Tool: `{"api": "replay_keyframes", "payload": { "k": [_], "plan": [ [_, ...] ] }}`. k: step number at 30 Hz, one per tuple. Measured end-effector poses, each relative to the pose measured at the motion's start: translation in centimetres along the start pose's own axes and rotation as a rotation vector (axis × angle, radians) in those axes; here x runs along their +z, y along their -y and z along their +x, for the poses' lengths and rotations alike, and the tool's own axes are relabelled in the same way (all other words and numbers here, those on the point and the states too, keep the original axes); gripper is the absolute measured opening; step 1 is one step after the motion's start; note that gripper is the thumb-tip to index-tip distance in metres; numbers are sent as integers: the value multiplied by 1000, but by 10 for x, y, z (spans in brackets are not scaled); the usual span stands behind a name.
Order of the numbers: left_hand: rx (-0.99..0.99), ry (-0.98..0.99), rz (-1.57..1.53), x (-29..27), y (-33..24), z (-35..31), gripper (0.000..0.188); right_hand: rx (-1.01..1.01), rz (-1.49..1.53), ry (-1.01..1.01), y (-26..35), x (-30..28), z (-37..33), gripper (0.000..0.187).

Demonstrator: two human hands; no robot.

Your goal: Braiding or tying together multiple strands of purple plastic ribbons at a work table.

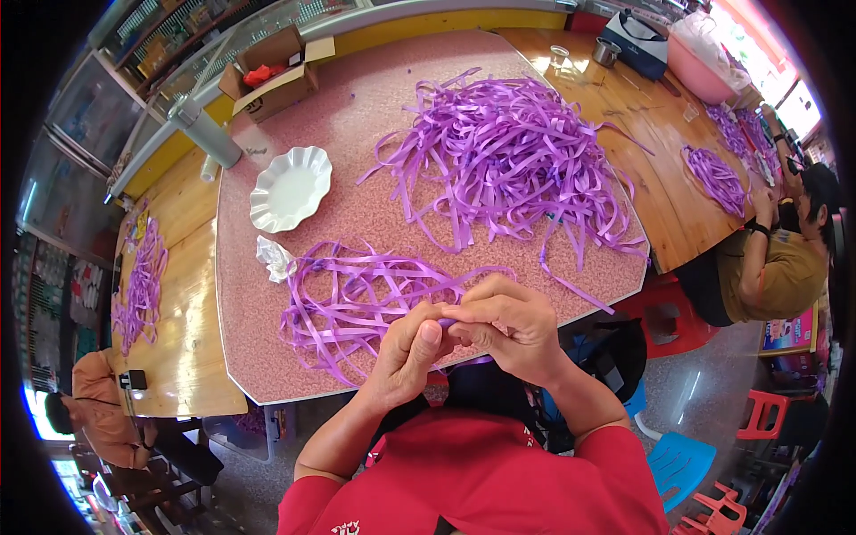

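Both my hands meet over the near edge of the pink speckled table [259, 348]. My left hand [406, 352] is closed, thumb and fingers pinching a purple ribbon [448, 322]. From the other side, the fingertips of my right hand [510, 328] close on the same ribbon; most of the held part is hidden by my fingers. Just beyond my left hand lies a loose bunch of purple ribbons [343, 290]. A much larger tangled heap of purple ribbons [513, 152] covers the far right of the table, some strands trailing toward the near edge.
At the left are a white scalloped plate [292, 190], a crumpled white tissue [275, 259], a grey-green flask [205, 132] and an open cardboard box [278, 78]. Wooden tables flank mine; a person [776, 259] sits right, another [100, 401] left. A red stool [664, 316] stands nearby.
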State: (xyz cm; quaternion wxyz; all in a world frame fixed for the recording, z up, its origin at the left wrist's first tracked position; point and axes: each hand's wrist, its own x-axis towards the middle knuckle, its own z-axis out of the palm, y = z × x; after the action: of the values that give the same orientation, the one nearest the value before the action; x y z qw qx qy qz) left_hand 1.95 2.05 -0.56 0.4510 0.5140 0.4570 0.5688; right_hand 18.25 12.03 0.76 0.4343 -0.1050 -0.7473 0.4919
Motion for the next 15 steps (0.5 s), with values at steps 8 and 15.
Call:
{"api": "replay_keyframes", "payload": {
  "k": [8,15],
  "plan": [
    [170,30,142,3,-7,4,29,66,86,-12,2,-3,-3,23],
    [44,-211,181,-28,-20,2,24,-12,-221,-167,8,-32,-1,15]
  ]
}}
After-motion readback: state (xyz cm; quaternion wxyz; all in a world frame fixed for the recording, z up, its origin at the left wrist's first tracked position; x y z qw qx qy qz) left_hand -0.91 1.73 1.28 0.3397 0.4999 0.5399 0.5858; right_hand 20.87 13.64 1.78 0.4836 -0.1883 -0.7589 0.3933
